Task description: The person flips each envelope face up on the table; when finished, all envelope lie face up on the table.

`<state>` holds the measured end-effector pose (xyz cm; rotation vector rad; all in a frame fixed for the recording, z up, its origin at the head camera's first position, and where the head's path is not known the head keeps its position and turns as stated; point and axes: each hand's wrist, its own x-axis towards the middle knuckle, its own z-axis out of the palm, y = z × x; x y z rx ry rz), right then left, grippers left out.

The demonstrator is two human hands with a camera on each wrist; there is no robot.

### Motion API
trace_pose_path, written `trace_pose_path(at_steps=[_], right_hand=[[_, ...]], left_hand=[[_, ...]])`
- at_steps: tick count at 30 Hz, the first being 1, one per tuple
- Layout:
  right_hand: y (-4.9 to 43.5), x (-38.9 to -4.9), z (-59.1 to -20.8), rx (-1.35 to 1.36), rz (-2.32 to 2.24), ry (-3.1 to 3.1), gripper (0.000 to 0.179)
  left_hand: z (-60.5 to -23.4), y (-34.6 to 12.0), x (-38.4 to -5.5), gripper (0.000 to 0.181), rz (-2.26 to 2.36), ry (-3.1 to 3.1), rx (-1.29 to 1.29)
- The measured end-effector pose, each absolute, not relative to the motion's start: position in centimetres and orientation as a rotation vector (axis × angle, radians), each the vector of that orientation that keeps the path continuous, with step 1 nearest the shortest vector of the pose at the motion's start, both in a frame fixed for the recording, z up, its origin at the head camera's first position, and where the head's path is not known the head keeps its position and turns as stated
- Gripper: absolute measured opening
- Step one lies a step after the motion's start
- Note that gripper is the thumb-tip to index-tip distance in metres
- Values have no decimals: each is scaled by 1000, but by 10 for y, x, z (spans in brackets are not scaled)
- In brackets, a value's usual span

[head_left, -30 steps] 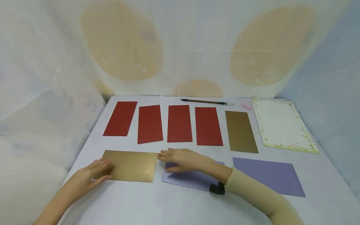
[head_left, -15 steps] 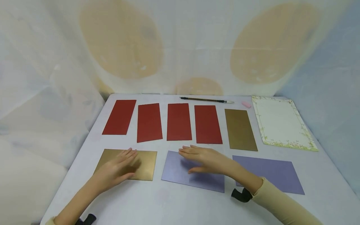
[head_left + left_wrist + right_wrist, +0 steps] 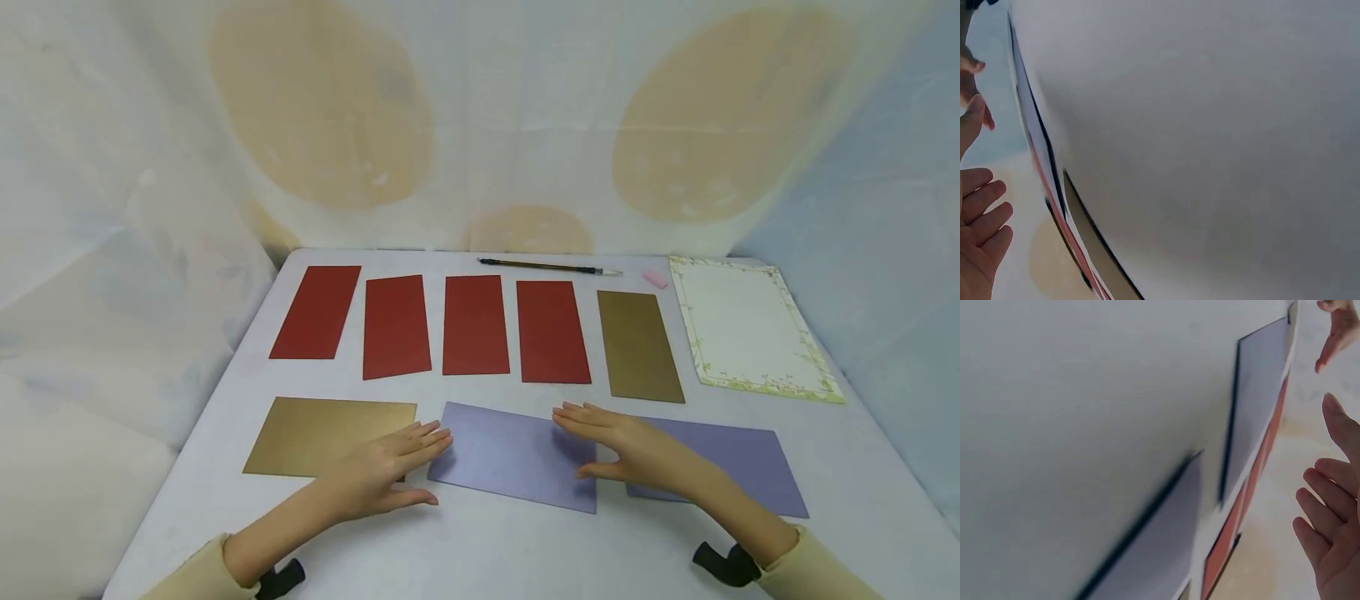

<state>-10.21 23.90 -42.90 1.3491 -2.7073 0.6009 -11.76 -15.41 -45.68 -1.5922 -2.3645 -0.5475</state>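
Observation:
My left hand [image 3: 382,475], fingers straight and thumb spread, is over the right end of a gold card [image 3: 322,429] and the left edge of a lilac card [image 3: 510,458]. At that lilac card's right end, my right hand [image 3: 637,450] hovers with straight fingers, partly covering a second lilac card [image 3: 735,458]. Neither hand holds anything. Both palms show in the wrist views, the left palm [image 3: 975,244] and the right palm [image 3: 1335,519], with a gap between them and the cards.
Behind lie several red cards [image 3: 476,325] in a row, a brown-gold card [image 3: 640,346], a writing brush [image 3: 547,267], a pink eraser-like block [image 3: 654,278] and a white sheet with a floral border [image 3: 753,325]. Cloth walls [image 3: 525,125] enclose the white table [image 3: 465,550].
Both hands have moved right: the left from the gold card's left end to its right end, the right from the middle lilac card's left end to its right end. The cards stay put.

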Motion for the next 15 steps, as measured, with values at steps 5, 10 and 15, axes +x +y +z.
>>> trace_pose_path(at_steps=[5,10,15], right_hand=[[260,-97,-435,1308,579,-2762,70],[275,-96,-444,1277,562,-2781,64],[282,-95,-451,1275,547,-2817,57]], left_hand=[[-460,-133,-118,66,-510,-2371,-1670],[-462,-120,-123,68,-477,-2449,-1674],[-459,-115,-127,71,-398,-2549,-1650]])
